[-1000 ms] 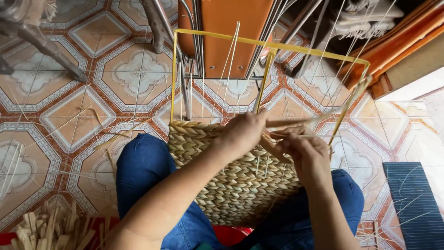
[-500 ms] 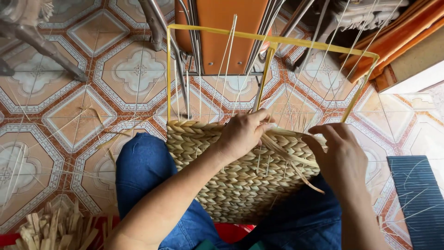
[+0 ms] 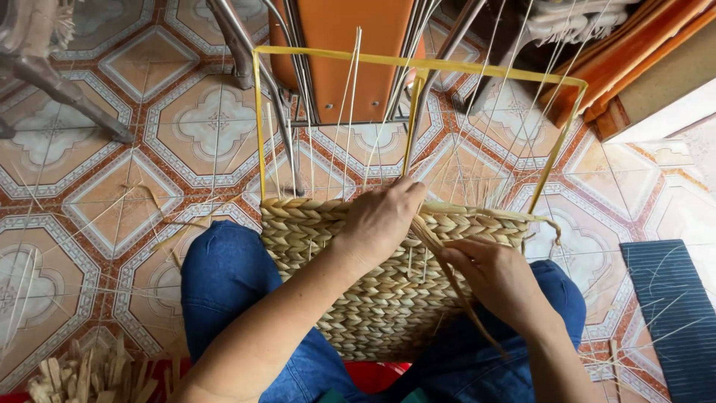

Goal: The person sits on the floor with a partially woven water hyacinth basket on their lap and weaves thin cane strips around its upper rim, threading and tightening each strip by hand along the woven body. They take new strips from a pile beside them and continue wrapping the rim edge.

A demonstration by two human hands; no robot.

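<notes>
A half-woven straw basket (image 3: 373, 298) rests on my lap, built on a yellow wire frame (image 3: 418, 63) with thin upright stakes rising from the weave. My left hand (image 3: 380, 220) presses on the top woven row at the middle, fingers curled over the rim. My right hand (image 3: 496, 280) sits just right of it and pinches a flat dried straw strand (image 3: 447, 261) that runs from the rim down past my wrist.
Patterned floor tiles (image 3: 112, 201) surround me. An orange chair (image 3: 347, 52) with metal legs stands right behind the frame. Cut straw scraps (image 3: 97, 373) lie at lower left, a dark striped mat (image 3: 667, 313) at right, wooden furniture at top right.
My right hand has come back in from the right and down to the weave, pulling the strand with it. My left hand stayed on the rim.
</notes>
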